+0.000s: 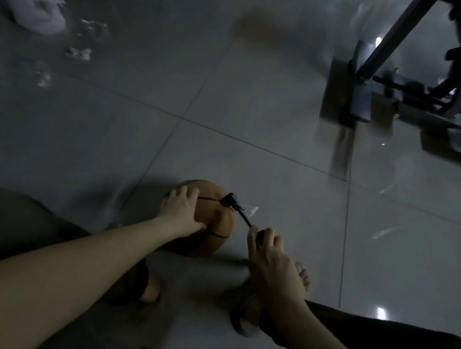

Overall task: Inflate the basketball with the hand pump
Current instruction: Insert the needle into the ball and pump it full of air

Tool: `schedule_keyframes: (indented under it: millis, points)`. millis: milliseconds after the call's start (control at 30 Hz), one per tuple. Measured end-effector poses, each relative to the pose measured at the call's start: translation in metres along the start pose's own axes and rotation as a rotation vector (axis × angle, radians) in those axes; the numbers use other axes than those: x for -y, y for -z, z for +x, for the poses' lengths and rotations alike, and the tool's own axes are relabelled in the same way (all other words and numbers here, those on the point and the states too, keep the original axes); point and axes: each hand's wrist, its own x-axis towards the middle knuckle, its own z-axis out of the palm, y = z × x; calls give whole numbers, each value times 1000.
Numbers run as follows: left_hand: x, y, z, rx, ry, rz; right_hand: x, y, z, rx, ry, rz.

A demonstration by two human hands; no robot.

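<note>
An orange basketball (212,229) rests on the grey tiled floor between my feet. My left hand (182,207) lies on its top left side, fingers spread and pressed against it. A black pump part (229,200) sits on the ball's upper right, and a thin black hose (243,217) runs from it down to my right hand (267,251). My right hand is closed around the hose's dark lower end, beside the ball and apart from it. A small white scrap (251,209) shows behind the hose. The pump body is hidden.
A black metal exercise frame (401,86) stands at the upper right. A white bag (34,6) and small bits of litter (77,52) lie at the upper left. My feet in slippers (144,292) are near the ball. The picture is dim and blurred.
</note>
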Motion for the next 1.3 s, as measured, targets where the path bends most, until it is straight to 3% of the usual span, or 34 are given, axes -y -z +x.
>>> schedule_keyframes:
  millis: [133, 433, 733, 933, 1300]
  points:
    - [21, -25, 8, 96, 56, -18, -1, -13, 11, 11, -2, -25]
    - [10, -29, 15, 6, 36, 102, -39, -10, 15, 64, -114, 41]
    - [-15, -26, 10, -13, -45, 166, -54, 114, 1, -287, -351, 69]
    - [-18, -23, 7, 34, 0, 191, -37, 54, -8, -167, -260, -21]
    - [-23, -23, 17, 4, -32, 277, -49, -31, 25, -103, -197, 46]
